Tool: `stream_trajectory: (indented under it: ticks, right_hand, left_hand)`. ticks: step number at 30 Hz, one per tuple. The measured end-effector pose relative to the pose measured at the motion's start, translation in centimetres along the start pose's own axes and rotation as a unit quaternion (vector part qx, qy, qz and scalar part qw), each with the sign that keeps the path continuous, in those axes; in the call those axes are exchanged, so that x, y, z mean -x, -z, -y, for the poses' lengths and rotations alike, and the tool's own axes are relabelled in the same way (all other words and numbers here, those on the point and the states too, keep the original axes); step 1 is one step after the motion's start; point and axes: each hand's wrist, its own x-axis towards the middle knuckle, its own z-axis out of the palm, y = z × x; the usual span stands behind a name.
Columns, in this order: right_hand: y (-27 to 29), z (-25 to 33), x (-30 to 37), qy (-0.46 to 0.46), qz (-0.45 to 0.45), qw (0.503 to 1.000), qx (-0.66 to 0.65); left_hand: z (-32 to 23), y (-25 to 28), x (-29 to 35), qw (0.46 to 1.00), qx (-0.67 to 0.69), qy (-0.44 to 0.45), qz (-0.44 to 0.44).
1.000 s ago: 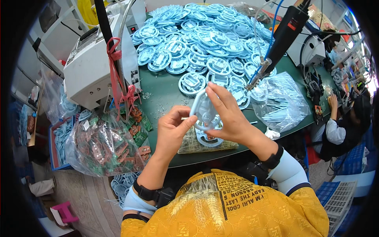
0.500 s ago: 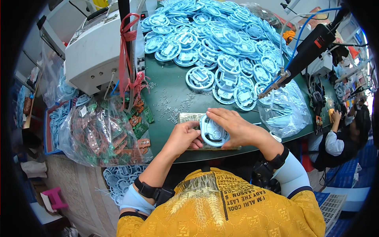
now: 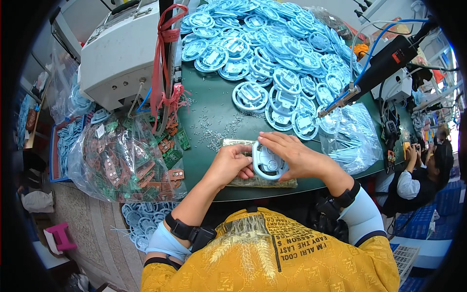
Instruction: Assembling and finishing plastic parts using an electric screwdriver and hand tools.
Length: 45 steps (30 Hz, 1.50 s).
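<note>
A light blue plastic steering-wheel part (image 3: 267,159) is held tilted above a flat, clear-wrapped pad (image 3: 236,143) at the table's near edge. My right hand (image 3: 296,156) wraps over its top and right side, thumb at the lower rim. My left hand (image 3: 232,165) is closed, its curled fingertips against the left rim; whether anything small is pinched there is hidden. Small metal screws (image 3: 212,139) lie scattered on the green table just beyond my left hand. An electric screwdriver (image 3: 389,61) hangs at the right, its tip (image 3: 322,114) above and right of the part.
A big heap of similar blue wheels (image 3: 272,48) covers the table's far side. Circuit boards fill a clear bag (image 3: 121,160) at the left, below a white machine (image 3: 119,58). Right of my hands lies a bag of thin blue sticks (image 3: 352,138). Another person (image 3: 423,175) sits far right.
The steering-wheel part has tilted a little within my hands, and its left rim now stands more upright. The whole view has shifted slightly. Both hands stay at the part.
</note>
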Motion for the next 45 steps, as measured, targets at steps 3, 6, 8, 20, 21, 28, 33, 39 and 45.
stream_trajectory:
  ticks: [3, 6, 8, 20, 21, 28, 33, 39, 45]
  right_hand:
    - [0.0, -0.2, 0.1, 0.000, 0.004, 1.000, 0.001]
    - [-0.1, -0.4, 0.0, 0.002, 0.005, 1.000, -0.003]
    - [-0.1, -0.4, 0.0, -0.001, 0.011, 1.000, -0.005]
    - [-0.8, -1.3, -0.5, 0.021, 0.026, 0.999, -0.018]
    - [-0.9, -1.4, -0.6, 0.022, 0.026, 0.999, -0.019]
    - [-2.6, -2.4, 0.3, 0.049, -0.005, 0.998, -0.047]
    - [-4.2, -2.0, 1.2, 0.043, -0.091, 0.994, -0.039]
    - [3.4, -0.9, 7.8, -0.027, -0.681, 0.718, -0.141]
    - [12.3, -3.7, 4.6, 0.046, -0.584, 0.738, -0.336]
  left_hand:
    - [0.0, -0.1, -0.2, 1.000, -0.003, -0.001, -0.005]
    - [0.0, -0.1, -0.4, 1.000, -0.012, 0.002, -0.008]
    - [0.0, -0.2, -0.5, 1.000, -0.014, 0.002, -0.009]
    - [-1.3, -0.1, -0.7, 0.998, -0.037, 0.045, 0.016]
    - [-1.3, 0.0, -0.7, 0.998, -0.043, 0.048, 0.024]
    - [-0.8, -0.7, -0.8, 0.996, -0.080, 0.027, 0.011]
    - [-0.6, -1.5, -1.0, 0.995, -0.101, 0.007, -0.018]
    - [-0.9, -1.9, 3.0, 0.884, -0.330, -0.310, -0.115]
    - [1.1, -0.1, 2.1, 0.679, -0.514, -0.510, -0.121]
